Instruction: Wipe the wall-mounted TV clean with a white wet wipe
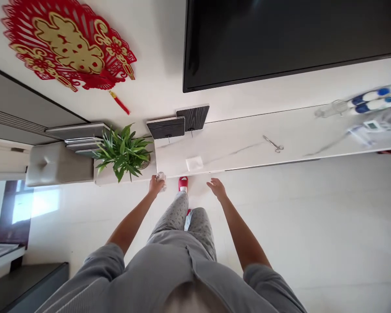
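My left hand (155, 185) is closed round a small crumpled white cloth (162, 177). It sits at the front edge of the long white marble-look cabinet (241, 148), just right of a green potted plant (123, 152). My right hand (217, 188) hangs open in front of the cabinet, fingers apart and holding nothing. A folded white square (194, 163) lies on the cabinet top between my two hands. Below them are my grey patterned trousers and a red slipper (183, 183).
A pair of scissors (273, 144) lies on the cabinet top. Bottles (365, 103) and a small white display device (371, 126) stand at its right end. A black TV (280, 39) and a red-and-gold paper ornament (68, 45) hang on the wall. The floor has pale tiles.
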`<state>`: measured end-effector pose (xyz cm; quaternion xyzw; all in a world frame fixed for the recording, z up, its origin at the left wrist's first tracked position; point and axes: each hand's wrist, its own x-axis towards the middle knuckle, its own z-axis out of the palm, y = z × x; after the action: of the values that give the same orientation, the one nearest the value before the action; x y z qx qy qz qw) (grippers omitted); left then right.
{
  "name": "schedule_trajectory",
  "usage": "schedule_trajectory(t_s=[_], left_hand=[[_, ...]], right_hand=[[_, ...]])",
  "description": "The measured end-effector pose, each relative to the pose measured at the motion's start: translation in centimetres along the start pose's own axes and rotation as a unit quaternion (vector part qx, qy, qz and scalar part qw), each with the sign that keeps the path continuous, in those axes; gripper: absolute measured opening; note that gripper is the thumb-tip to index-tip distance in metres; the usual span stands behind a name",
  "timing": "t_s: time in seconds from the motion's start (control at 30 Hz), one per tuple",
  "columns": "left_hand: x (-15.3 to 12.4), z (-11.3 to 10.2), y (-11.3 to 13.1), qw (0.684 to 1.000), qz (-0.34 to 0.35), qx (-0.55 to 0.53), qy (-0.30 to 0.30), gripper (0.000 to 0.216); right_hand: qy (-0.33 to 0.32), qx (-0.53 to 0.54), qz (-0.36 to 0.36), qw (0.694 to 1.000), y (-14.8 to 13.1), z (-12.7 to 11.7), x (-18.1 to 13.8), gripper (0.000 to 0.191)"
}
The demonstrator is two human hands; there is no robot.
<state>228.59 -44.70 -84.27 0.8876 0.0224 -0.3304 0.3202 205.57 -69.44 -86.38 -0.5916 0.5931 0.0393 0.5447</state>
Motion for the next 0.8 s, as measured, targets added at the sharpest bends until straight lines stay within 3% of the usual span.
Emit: schedule_trajectory(t_s=[0.17,0.3,0.43,0.53,0.67,0.8], left_hand=[[0.4,1.5,0.4,0.998,-0.014,0.057,-0.009,0.028],[0.2,1.9,-0.2,0.996,-0.021,0.091,-0.011,0.028],[0.5,2.3,-0.2,0.993,-0.041,0.114,0.0,0.029],[1.3,2.9,0.3,0.99,-0.051,0.13,0.008,0.034],[2.9,4.6,1.5,0.989,-0.061,0.135,0.016,0.044],[4.5,6.6,3.3,0.99,-0.058,0.124,0.017,0.045]], right_hand=[[-0.004,-0.064,0.003,0.998,-3.2,3.8,6.4,0.053],[0.028,-0.083,0.003,0.996,-5.2,7.6,9.4,0.059],[0.06,-0.064,0.013,0.996,-6.4,9.8,10.5,0.034],[0.041,-0.006,0.009,0.999,-6.3,9.6,10.2,0.011],[-0.029,0.134,0.022,0.99,-5.3,7.1,7.6,0.013],[-0.081,0.287,0.06,0.953,-3.9,3.0,3.1,0.026]])
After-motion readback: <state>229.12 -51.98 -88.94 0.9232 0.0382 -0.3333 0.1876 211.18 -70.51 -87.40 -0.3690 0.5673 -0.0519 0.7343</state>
